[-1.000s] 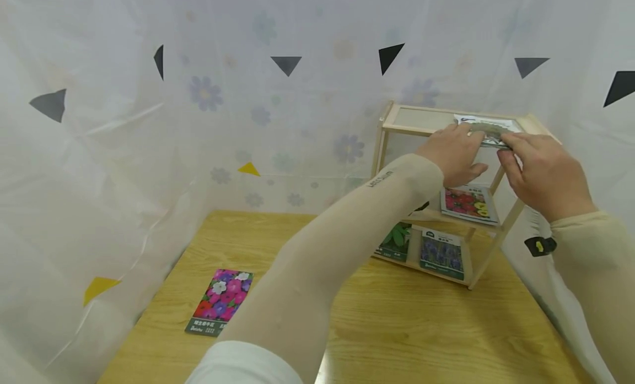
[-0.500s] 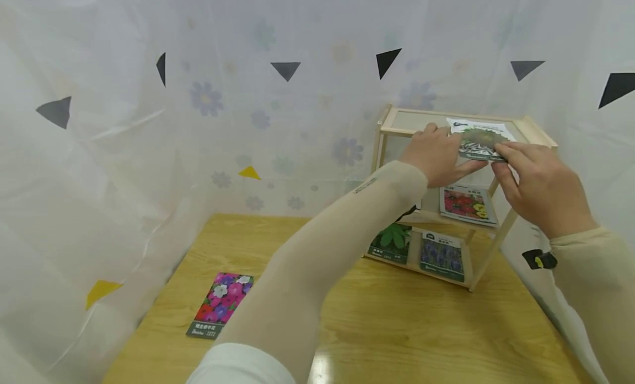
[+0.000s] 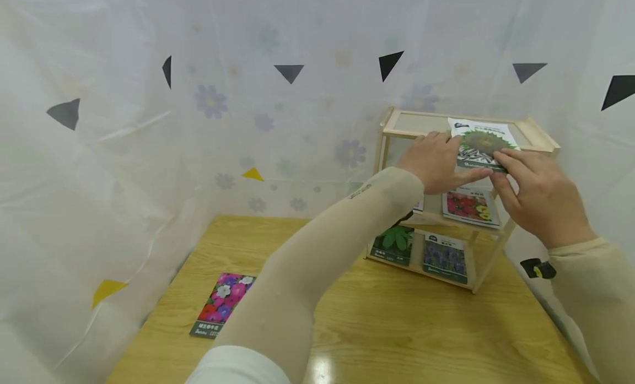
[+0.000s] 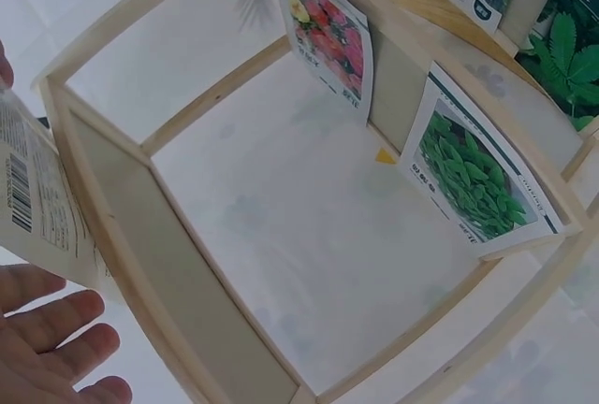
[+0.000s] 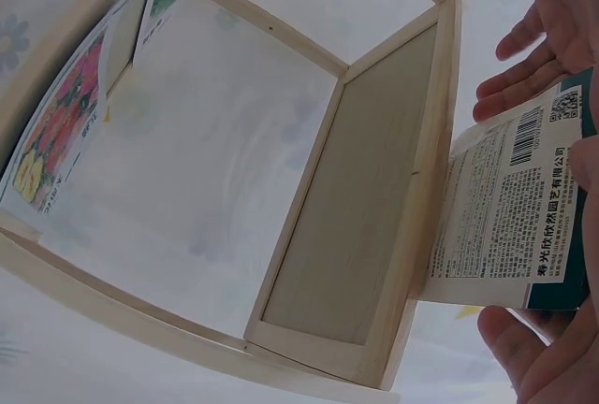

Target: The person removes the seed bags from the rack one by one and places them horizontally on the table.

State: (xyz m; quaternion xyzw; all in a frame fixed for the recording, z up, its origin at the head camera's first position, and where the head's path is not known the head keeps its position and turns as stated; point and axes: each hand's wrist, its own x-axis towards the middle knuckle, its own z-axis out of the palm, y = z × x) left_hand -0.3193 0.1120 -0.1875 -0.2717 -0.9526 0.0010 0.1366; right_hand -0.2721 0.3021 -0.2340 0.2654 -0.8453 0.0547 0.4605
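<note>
A sunflower seed packet (image 3: 483, 144) lies at the front edge of the stand's top shelf, its picture side up and near edge tilted down past the rail. My right hand (image 3: 545, 194) pinches its right near corner, fingers on top and thumb below. On the other side, my left hand (image 3: 436, 162) has fairly straight fingers beside the packet's left edge, with the thumb stretched along the near edge. From below, the right wrist view shows the printed back of the packet (image 5: 510, 208) jutting out from the wooden shelf frame (image 5: 426, 161).
The wooden stand (image 3: 496, 257) holds a red-flower packet (image 3: 468, 206) on its middle shelf. Below sit a green-leaf packet (image 3: 394, 243) and a purple-flower packet (image 3: 445, 257). A pink-flower packet (image 3: 225, 301) lies on the wooden table (image 3: 377, 329), left of my left arm.
The sunflower packet has come towards me over the front rail and tilted down, so more of its picture shows. My left hand has shifted left and slightly lower.
</note>
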